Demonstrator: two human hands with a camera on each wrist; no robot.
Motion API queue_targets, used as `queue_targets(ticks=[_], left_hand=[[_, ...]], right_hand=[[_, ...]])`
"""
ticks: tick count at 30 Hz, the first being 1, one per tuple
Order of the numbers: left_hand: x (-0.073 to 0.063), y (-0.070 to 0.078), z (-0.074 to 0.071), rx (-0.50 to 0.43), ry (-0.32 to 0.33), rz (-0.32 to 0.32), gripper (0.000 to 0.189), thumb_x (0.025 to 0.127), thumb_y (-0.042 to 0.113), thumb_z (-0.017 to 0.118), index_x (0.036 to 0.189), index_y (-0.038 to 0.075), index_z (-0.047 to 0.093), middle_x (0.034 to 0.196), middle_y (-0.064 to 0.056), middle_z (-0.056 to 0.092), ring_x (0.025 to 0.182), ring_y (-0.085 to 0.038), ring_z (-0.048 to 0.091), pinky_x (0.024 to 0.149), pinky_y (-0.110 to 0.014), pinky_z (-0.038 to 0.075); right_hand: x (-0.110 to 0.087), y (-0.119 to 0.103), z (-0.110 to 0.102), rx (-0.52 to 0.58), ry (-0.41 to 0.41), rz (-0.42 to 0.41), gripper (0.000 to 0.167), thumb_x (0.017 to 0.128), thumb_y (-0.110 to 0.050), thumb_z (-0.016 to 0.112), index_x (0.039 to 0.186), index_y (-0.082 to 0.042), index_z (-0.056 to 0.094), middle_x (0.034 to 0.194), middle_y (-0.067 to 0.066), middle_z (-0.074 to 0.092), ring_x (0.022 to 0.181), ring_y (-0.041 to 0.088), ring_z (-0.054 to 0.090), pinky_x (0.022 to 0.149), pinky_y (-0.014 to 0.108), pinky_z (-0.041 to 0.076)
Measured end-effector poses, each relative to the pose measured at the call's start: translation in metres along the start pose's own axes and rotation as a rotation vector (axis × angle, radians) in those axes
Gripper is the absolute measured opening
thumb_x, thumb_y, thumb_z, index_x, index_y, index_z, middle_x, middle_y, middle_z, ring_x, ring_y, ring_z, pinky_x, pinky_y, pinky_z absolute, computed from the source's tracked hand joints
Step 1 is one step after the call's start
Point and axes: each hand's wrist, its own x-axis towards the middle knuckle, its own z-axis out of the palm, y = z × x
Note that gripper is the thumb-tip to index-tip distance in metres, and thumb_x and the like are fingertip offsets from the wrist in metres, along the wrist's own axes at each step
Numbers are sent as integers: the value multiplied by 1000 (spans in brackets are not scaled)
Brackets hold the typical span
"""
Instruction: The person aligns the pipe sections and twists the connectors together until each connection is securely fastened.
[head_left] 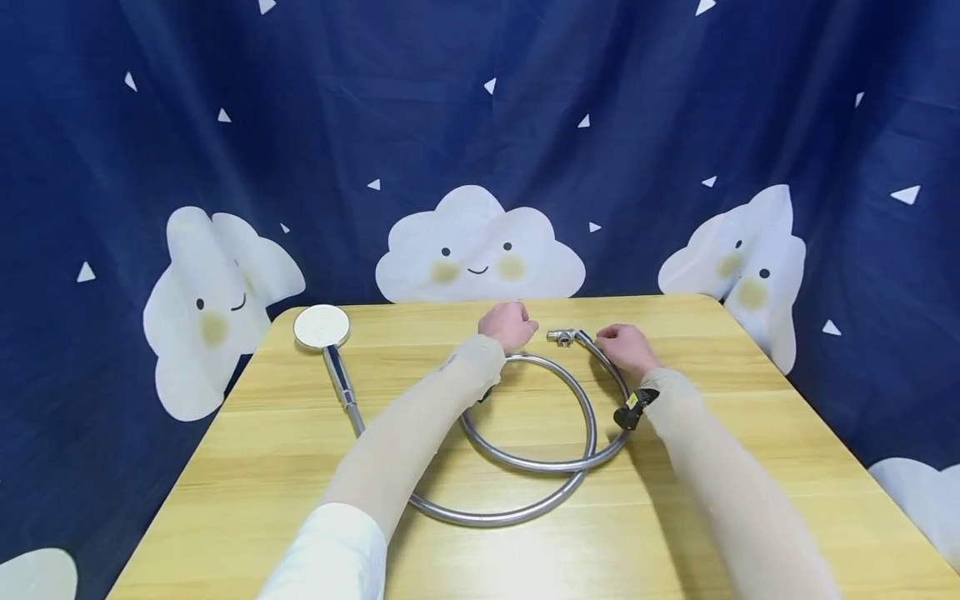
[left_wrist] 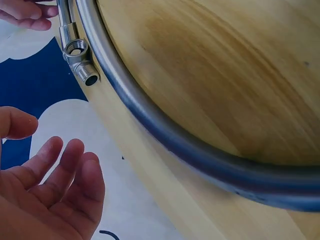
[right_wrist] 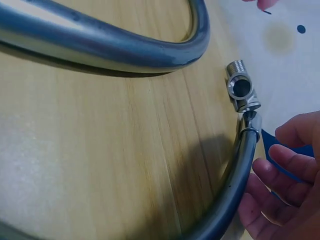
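A coiled silver shower hose [head_left: 487, 518] lies on the table. Its far end carries a metal T-shaped fitting [head_left: 564, 337] with threaded openings, seen closely in the right wrist view, where the fitting [right_wrist: 241, 87] sits at the hose tip. My right hand [head_left: 630, 348] is beside that end; its fingertips [right_wrist: 260, 172] are at the hose's edge, and whether they touch cannot be told. The left hand [head_left: 508, 325] hovers near the far table edge, left of the fitting. Its loosely bent fingers [left_wrist: 70, 165] hold nothing.
A shower head [head_left: 322, 326] with a round white face lies at the table's far left, joined to the hose, which passes under my left forearm. The wooden table [head_left: 750, 500] ends at a dark blue curtain [head_left: 480, 108] with white clouds.
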Motion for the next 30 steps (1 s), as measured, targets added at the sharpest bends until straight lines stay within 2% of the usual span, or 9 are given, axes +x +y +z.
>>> queue_targets(ticks=[4, 9, 13, 20, 27, 30], left_hand=[[2, 3, -1, 9, -2, -2, 28, 97, 41, 60, 105, 16, 68, 106, 2, 69, 95, -17, 64, 81, -37, 53], [4, 6, 0, 16, -13, 10, 31, 97, 42, 60, 112, 16, 69, 113, 2, 70, 101, -18, 65, 84, -38, 53], [5, 9, 1, 16, -10, 22, 32, 96, 42, 60, 112, 16, 70, 112, 2, 71, 100, -18, 66, 83, -37, 53], [5, 13, 1, 0, -25, 26, 23, 97, 33, 61, 107, 15, 69, 108, 2, 70, 95, -16, 65, 81, -36, 53], [8, 17, 4, 50, -43, 14, 17, 95, 29, 62, 105, 16, 68, 106, 3, 69, 96, -16, 64, 80, -34, 53], [9, 19, 6, 53, -51, 19, 13, 94, 27, 63, 98, 16, 68, 99, 3, 69, 90, -16, 63, 76, -34, 52]], right_hand=[[8, 1, 5, -59, -13, -24, 38, 95, -17, 55, 123, 5, 65, 120, 24, 67, 111, 37, 61, 98, 47, 48], [16, 2, 6, -110, -19, -55, 41, 90, -19, 64, 122, 7, 64, 115, 24, 70, 105, 37, 65, 95, 47, 50], [18, 3, 6, -140, -42, -45, 43, 86, -16, 68, 121, 7, 64, 113, 24, 70, 100, 35, 66, 90, 46, 52], [17, 3, 5, -190, -40, -19, 34, 83, -8, 66, 114, 7, 66, 111, 25, 68, 97, 36, 61, 89, 47, 50], [14, 1, 8, -165, -31, -30, 33, 85, -9, 64, 114, 6, 68, 116, 25, 68, 105, 39, 62, 96, 49, 48], [12, 1, 9, -119, -17, -32, 34, 85, -8, 64, 115, 7, 67, 112, 25, 69, 100, 37, 63, 91, 46, 50]])
